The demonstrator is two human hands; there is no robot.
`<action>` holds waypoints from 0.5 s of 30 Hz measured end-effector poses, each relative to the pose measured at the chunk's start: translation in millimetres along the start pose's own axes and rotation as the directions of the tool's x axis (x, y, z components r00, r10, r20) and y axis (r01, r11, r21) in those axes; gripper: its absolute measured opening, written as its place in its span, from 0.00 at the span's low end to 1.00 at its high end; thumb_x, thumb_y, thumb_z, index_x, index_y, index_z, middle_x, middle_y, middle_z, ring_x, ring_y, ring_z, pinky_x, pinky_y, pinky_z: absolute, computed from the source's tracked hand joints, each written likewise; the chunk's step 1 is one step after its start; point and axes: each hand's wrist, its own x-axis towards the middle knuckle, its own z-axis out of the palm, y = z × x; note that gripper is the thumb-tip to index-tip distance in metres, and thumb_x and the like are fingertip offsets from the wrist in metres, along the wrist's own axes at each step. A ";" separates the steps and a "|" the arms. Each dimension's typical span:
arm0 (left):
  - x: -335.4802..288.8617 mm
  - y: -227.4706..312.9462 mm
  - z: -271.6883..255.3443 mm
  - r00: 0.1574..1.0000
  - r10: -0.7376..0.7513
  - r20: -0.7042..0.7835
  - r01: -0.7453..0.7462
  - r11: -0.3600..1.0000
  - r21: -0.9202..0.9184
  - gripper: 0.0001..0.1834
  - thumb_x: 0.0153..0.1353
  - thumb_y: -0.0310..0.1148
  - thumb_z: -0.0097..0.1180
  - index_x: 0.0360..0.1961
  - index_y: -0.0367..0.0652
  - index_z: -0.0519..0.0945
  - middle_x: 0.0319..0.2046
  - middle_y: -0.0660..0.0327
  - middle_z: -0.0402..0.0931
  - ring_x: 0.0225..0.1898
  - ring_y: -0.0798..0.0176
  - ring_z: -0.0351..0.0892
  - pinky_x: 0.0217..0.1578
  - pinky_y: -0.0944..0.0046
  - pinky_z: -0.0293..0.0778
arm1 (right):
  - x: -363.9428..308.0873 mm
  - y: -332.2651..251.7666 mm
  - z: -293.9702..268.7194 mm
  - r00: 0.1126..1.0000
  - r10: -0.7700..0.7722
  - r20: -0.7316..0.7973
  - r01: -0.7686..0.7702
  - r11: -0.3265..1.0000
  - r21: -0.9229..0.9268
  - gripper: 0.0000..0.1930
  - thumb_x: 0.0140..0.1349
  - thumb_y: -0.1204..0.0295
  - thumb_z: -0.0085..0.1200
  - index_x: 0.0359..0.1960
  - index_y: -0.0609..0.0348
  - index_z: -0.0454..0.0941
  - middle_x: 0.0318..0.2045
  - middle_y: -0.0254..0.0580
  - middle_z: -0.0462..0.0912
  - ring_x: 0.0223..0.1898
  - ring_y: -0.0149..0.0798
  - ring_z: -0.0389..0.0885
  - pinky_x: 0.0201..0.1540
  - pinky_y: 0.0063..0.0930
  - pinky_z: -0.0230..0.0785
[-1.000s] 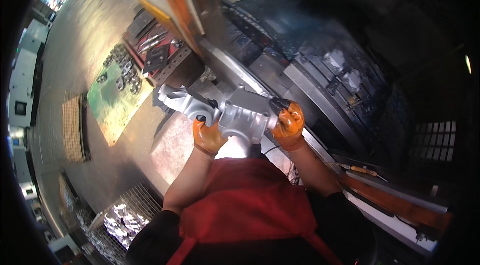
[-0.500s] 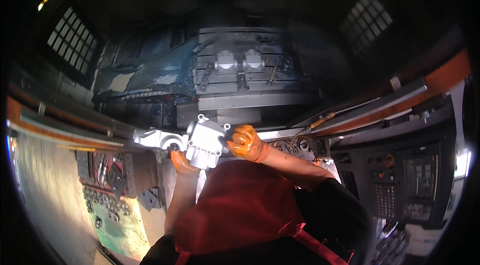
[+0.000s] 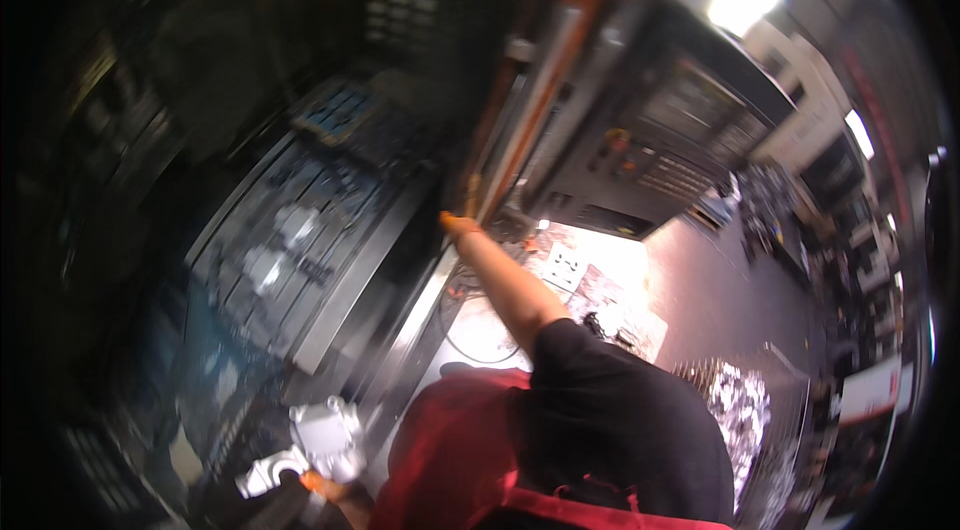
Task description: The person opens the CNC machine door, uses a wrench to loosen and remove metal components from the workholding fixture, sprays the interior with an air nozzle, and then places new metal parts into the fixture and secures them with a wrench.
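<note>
My left hand (image 3: 325,486) pinches the silver casting (image 3: 325,427), whose bulk sits just beyond my grip. My right hand (image 3: 457,224) is stretched out beside the door frame (image 3: 548,90); I cannot tell whether it is closed. Left of it, two silver parts (image 3: 265,268) sit on the slotted bed (image 3: 318,335); rightward stands a control panel (image 3: 650,155).

The left hand (image 3: 320,483) holds a grey metal casting (image 3: 328,428); the outstretched right hand (image 3: 458,224) has a control panel (image 3: 648,152) to its right.

R hand (image 3: 457,222) – off casting (image 3: 325,427), reaching out
</note>
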 end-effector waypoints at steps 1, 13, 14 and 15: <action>14.0 13.5 -25.7 0.998 0.028 -0.050 -0.026 0.998 0.052 0.33 0.63 0.49 0.51 0.60 0.32 0.69 0.54 0.47 0.73 0.47 0.47 0.76 0.49 0.47 0.72 | -74.7 -60.3 53.1 0.994 -0.102 0.039 0.109 0.938 -0.329 0.29 0.64 0.48 0.48 0.50 0.65 0.79 0.55 0.53 0.79 0.58 0.52 0.76 0.57 0.41 0.69; 41.1 38.1 40.2 0.937 -0.132 0.323 0.170 0.981 -0.092 0.34 0.61 0.48 0.53 0.63 0.36 0.67 0.59 0.49 0.69 0.55 0.47 0.69 0.55 0.45 0.65 | -73.2 -92.6 35.2 0.825 0.561 -0.061 -0.545 0.820 0.176 0.21 0.59 0.59 0.55 0.53 0.53 0.81 0.58 0.42 0.79 0.58 0.44 0.78 0.60 0.39 0.69; 41.5 40.7 40.5 0.930 -0.148 0.335 0.190 0.977 -0.095 0.35 0.61 0.48 0.54 0.63 0.36 0.67 0.59 0.49 0.69 0.56 0.47 0.68 0.56 0.45 0.65 | -47.7 -81.6 52.3 0.794 0.603 -0.077 -0.558 0.774 0.301 0.22 0.59 0.59 0.54 0.54 0.52 0.80 0.60 0.42 0.77 0.60 0.45 0.77 0.62 0.39 0.68; 36.3 40.1 49.3 0.909 -0.175 0.377 0.229 0.968 -0.103 0.35 0.61 0.48 0.54 0.63 0.36 0.67 0.60 0.49 0.68 0.56 0.47 0.67 0.57 0.45 0.64 | -23.4 -64.6 43.8 0.749 0.652 -0.115 -0.547 0.707 0.449 0.22 0.60 0.59 0.53 0.55 0.51 0.80 0.61 0.42 0.75 0.61 0.45 0.75 0.63 0.38 0.67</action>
